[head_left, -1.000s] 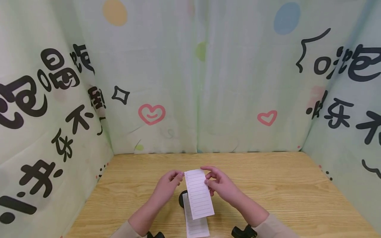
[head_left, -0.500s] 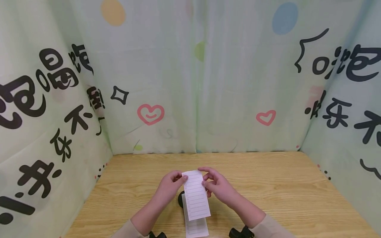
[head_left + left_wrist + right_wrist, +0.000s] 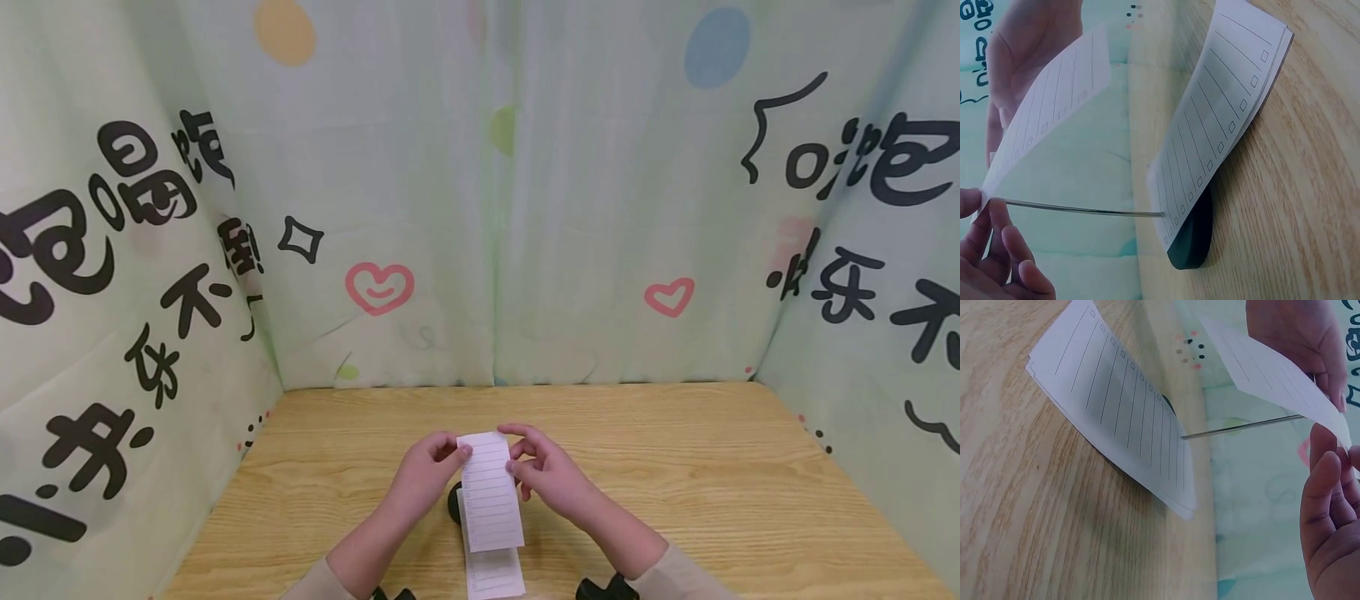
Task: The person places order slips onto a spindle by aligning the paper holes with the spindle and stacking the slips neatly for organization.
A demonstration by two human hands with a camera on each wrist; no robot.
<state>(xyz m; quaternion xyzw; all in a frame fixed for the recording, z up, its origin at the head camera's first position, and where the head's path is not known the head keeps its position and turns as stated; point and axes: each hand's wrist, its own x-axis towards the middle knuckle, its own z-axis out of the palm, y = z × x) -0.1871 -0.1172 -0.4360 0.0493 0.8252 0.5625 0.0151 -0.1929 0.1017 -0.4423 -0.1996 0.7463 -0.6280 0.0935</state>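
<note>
A lined checklist sheet is held up between both hands. My left hand pinches its upper left corner, thumb on top. On the right edge, my right hand pinches the sheet, its index finger reaching along the top. Beneath stands a bill spike with a black round base and a thin upright metal rod. Several similar sheets lie stacked at the foot of the rod, run through by it. The rod's top meets the held sheet's underside; whether it pierces the paper, I cannot tell.
The spike stands on a wood-grain table. A pale printed curtain closes off the back and both sides. Black wrist mounts show at the bottom edge near the sleeves.
My left thumb has come down on the sheet's upper left corner, which it now pinches. The sheet has shifted slightly left and hangs straighter. The right hand keeps its hold.
</note>
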